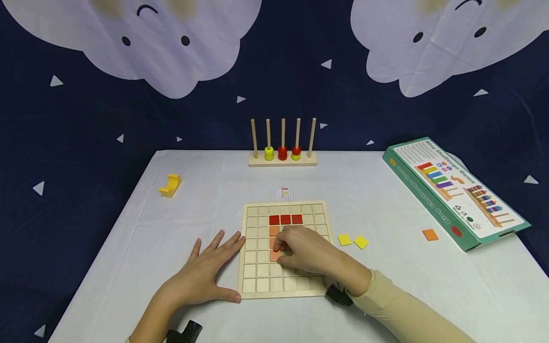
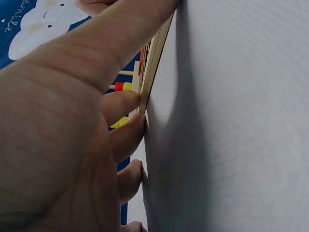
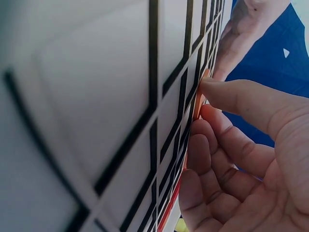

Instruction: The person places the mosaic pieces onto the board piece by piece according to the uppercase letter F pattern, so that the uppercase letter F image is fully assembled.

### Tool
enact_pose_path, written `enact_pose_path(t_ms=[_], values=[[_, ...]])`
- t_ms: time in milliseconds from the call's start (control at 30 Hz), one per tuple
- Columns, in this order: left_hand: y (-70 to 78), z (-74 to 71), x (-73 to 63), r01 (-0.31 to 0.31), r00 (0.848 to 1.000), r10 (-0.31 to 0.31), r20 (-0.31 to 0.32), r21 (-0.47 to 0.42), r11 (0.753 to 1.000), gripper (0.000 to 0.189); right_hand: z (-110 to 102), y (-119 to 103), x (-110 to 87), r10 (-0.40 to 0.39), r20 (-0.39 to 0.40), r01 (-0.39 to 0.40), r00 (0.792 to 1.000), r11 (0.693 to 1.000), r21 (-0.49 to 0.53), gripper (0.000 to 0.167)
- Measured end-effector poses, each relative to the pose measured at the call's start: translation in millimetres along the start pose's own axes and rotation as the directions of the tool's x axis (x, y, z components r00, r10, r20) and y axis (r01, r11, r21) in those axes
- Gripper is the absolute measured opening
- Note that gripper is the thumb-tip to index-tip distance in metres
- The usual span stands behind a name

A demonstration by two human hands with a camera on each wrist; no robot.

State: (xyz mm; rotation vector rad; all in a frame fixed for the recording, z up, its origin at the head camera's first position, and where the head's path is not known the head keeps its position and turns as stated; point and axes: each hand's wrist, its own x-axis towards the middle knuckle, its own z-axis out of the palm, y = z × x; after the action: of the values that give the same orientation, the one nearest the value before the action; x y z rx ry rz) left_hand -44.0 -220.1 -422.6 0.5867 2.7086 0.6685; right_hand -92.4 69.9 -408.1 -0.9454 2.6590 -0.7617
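Observation:
A wooden grid board (image 1: pixel 283 295) lies flat on the table, with a row of 3 red square tiles (image 1: pixel 285 219) near its top. Below the left red tile, orange tiles (image 1: pixel 274 231) run down one column. My right hand (image 1: pixel 306 250) is over the board and pinches the lowest orange tile (image 1: pixel 275 256) between thumb and forefinger, right at its cell. In the right wrist view this tile (image 3: pixel 198 101) shows edge-on. Fingers spread, my left hand (image 1: pixel 201 274) rests on the table, with its thumb and fingertips at the board's left edge.
Two yellow tiles (image 1: pixel 344 239) lie right of the board, and a loose orange tile (image 1: pixel 430 235) farther right beside a game box (image 1: pixel 463 190). Behind the board are a small pattern card (image 1: pixel 285 193) and a peg stand (image 1: pixel 283 162) with rings. A yellow curved block (image 1: pixel 170 186) sits back left.

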Motion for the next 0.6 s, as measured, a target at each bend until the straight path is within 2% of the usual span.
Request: enact_pose_path(t_ms=[367,600], values=[[-0.9,0.1,0.1,0.005,1.000,-0.005,0.013,-0.036,0.999,0.128,-13,8,-11.1,0.046,0.000,-0.046,0.999,0.998,0.045,0.012],[-3.4,0.6,-0.8,-0.006,1.000,0.007,0.015,-0.061,0.998,0.126,-36,30,-31.0,0.064,-0.067,-0.060,0.996,0.996,0.060,0.013]])
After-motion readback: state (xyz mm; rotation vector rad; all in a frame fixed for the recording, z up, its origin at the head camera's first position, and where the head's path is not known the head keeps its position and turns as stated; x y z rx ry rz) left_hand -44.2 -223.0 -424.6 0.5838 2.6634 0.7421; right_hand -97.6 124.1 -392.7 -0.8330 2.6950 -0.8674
